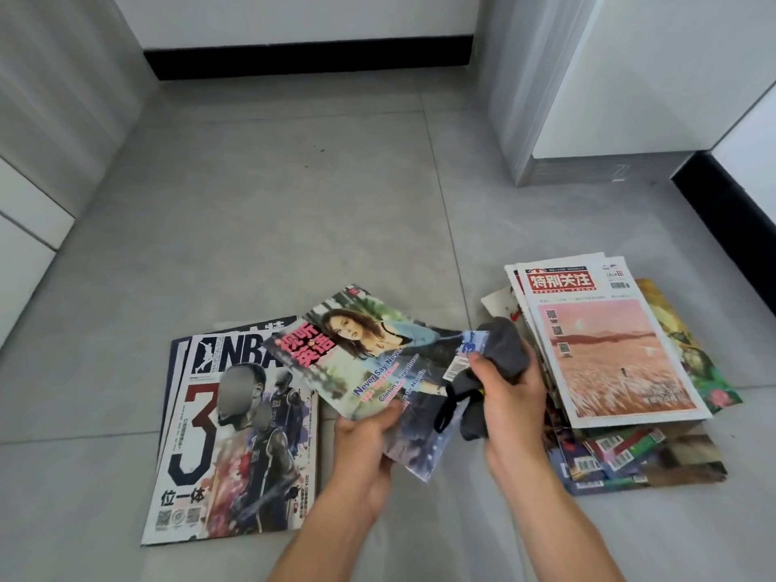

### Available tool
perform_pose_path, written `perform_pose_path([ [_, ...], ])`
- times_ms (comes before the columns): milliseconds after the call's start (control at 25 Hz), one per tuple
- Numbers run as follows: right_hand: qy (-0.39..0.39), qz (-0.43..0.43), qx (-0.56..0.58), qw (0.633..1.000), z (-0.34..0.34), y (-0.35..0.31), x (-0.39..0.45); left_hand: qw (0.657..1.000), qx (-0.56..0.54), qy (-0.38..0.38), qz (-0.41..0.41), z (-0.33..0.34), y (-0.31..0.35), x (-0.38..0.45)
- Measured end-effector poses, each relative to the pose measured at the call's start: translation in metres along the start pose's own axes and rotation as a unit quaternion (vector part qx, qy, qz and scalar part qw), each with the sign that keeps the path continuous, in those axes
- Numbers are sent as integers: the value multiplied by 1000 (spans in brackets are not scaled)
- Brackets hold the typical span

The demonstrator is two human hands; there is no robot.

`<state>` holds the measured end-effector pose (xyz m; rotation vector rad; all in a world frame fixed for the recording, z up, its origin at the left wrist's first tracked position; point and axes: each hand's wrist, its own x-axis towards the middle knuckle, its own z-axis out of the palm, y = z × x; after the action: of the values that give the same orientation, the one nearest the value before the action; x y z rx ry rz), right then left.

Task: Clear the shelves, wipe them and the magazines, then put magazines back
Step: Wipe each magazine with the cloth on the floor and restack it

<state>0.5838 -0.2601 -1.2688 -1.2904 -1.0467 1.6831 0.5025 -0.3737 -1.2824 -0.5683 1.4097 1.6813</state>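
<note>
On the grey tiled floor (294,195) lies everything I can see, so I place things by the NBA magazine (226,447), flat at the near left atop another issue. Just right of it, overlapping its upper right corner, my left hand (365,438) grips a magazine with a woman on its cover (369,363), lifted and tilted, thumb on the cover, fingers beneath. Further right, my right hand (508,396) clutches a bunched grey cloth (499,359) touching that magazine's right edge. Beyond, well right of the NBA magazine, sits a loose magazine stack (609,413), a red-titled issue with a pink landscape on top. White cabinet panels (630,77) stand behind the stack.
</note>
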Motion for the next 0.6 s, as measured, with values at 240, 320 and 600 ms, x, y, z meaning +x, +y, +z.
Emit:
perform_pose_path([
  [240, -97, -58, -156, 981, 5, 28, -95, 989, 25, 120, 79, 12, 11, 6],
  [320, -78, -103, -178, 976, 5, 25, -78, 991, 32, 104, 80, 9, 9, 2],
  [600, -37, -129, -241, 961, 0, 9, -3, 990, 32, 88, 104, 20, 6, -14],
])
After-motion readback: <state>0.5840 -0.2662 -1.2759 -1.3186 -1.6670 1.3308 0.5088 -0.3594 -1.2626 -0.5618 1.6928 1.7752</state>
